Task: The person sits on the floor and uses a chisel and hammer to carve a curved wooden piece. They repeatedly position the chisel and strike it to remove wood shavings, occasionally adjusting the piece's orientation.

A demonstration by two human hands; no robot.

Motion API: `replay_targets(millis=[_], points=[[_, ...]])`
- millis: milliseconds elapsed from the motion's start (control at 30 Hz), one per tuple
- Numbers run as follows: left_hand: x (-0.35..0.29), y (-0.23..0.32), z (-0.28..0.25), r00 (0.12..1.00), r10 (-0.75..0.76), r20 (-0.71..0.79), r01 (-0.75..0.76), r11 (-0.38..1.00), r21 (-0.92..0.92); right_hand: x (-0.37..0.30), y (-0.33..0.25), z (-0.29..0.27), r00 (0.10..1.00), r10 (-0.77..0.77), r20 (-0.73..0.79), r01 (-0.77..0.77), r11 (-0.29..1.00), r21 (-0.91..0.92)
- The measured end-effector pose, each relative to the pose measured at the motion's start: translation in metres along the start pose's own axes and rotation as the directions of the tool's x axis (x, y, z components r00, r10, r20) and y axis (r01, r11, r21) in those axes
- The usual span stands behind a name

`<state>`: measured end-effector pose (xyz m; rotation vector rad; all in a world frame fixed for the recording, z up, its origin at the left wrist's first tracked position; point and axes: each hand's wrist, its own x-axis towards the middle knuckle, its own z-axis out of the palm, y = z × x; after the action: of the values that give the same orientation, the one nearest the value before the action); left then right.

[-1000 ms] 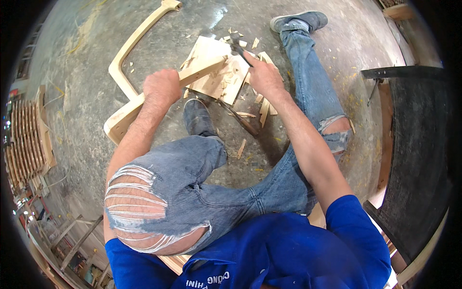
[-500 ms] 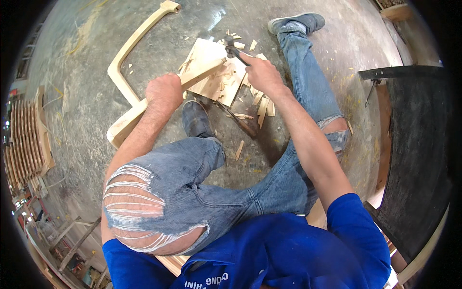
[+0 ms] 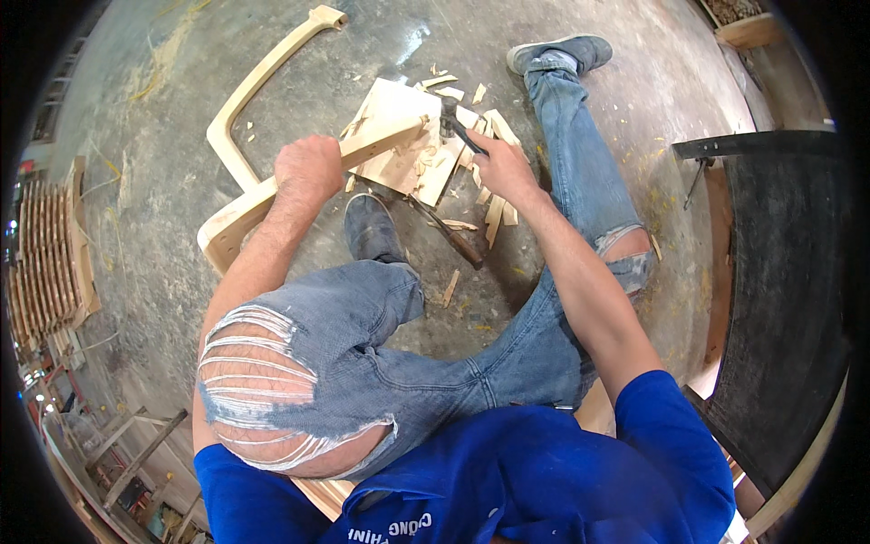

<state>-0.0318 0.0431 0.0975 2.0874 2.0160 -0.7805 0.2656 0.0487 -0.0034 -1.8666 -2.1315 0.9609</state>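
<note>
My left hand is closed around a pale wooden beam, which slants from beside my left forearm up to the right. The beam's far end lies over a flat wooden board on the floor. My right hand grips the handle of a hammer; its dark head is just right of the beam's far end. Whether the two touch I cannot tell. Between my feet lies a dark-handled tool, its other end near the board.
A bent wooden piece extends from the beam, upper left; their junction is hidden. Wood splinters lie around the board. Stacked wooden parts stand far left. A black panel is at the right, and my shoes flank the board.
The hammer head has come down and slightly right, from above the beam's far end to beside it. My right hand has shifted slightly downward; my left keeps its grip.
</note>
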Motion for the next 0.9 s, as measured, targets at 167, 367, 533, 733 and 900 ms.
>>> replay_targets(millis=[167, 367, 533, 733, 900], points=[[-0.002, -0.001, 0.008, 1.0, 0.001, -0.03, -0.001, 1.0, -0.014, 0.001, 0.003, 0.005, 0.992, 0.064, -0.113, -0.027, 0.953, 0.302], [0.0, 0.0, 0.011, 0.998, 0.011, -0.062, -0.013, 1.0, -0.025, 0.0, -0.04, -0.02, 0.995, -0.011, -0.101, 0.035, 0.97, 0.242], [-0.005, 0.005, 0.012, 0.993, 0.003, -0.119, -0.006, 1.0, -0.024, 0.008, -0.016, -0.012, 0.999, -0.001, -0.044, 0.002, 1.0, 0.03], [-0.003, 0.003, 0.01, 0.998, 0.006, -0.06, -0.008, 0.999, -0.032, -0.002, -0.019, -0.019, 0.99, 0.007, -0.14, 0.019, 0.982, 0.187], [0.0, 0.001, 0.013, 0.998, 0.01, -0.068, -0.012, 1.0, -0.02, 0.002, -0.023, -0.016, 0.993, -0.014, 0.114, 0.013, 1.0, 0.006]])
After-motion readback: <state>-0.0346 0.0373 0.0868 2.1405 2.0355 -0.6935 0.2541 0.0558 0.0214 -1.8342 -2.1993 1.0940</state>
